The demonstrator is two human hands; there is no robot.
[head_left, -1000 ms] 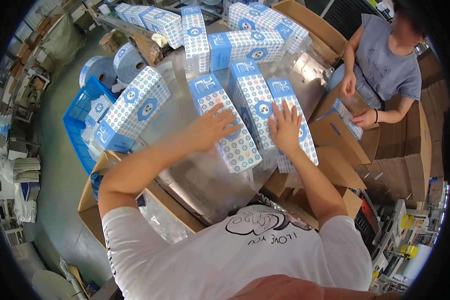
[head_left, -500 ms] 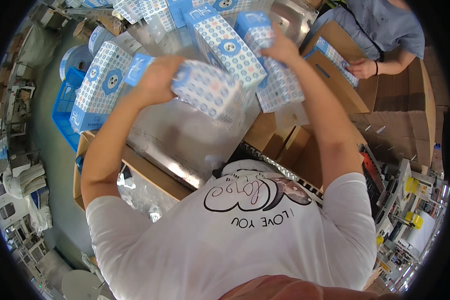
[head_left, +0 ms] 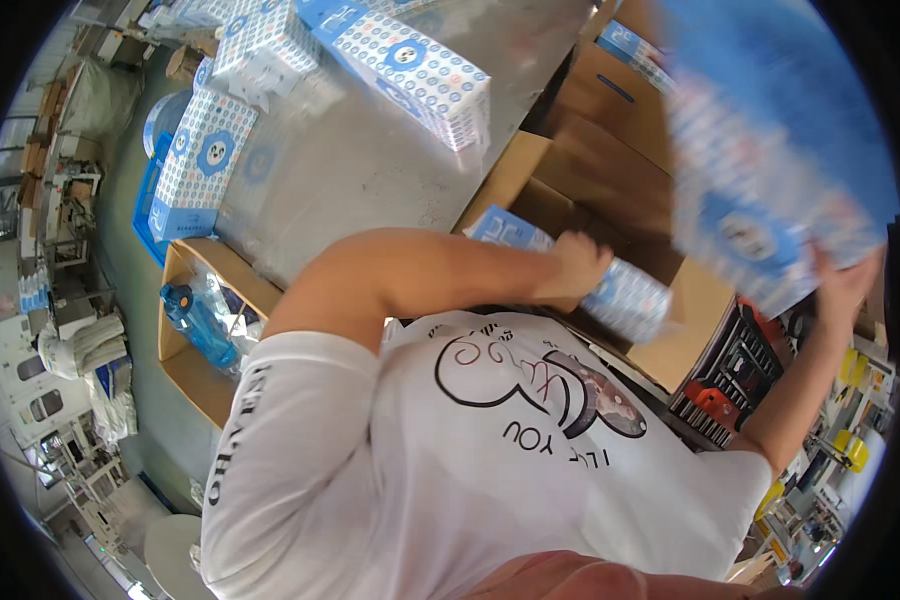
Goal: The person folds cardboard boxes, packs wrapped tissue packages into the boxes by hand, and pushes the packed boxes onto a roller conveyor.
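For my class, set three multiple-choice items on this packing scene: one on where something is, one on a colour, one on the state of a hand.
1. Where does the blue water bottle stand?
A. On the metal table
B. In the open cardboard box at the person's left
C. In the right hand

2. What colour is the shirt of the person at work?
A. White
B. Red
C. Black

3. What is the left hand doing?
A. Lying flat on the table
B. Hanging empty
C. Gripping a blue and white patterned box over the open carton

Answers:
1 B, the bottle sits inside the cardboard box below the metal table.
2 A, the shirt is white with a dark drawing.
3 C, the fingers close on the patterned box above the open carton; the right hand holds up another, blurred box.
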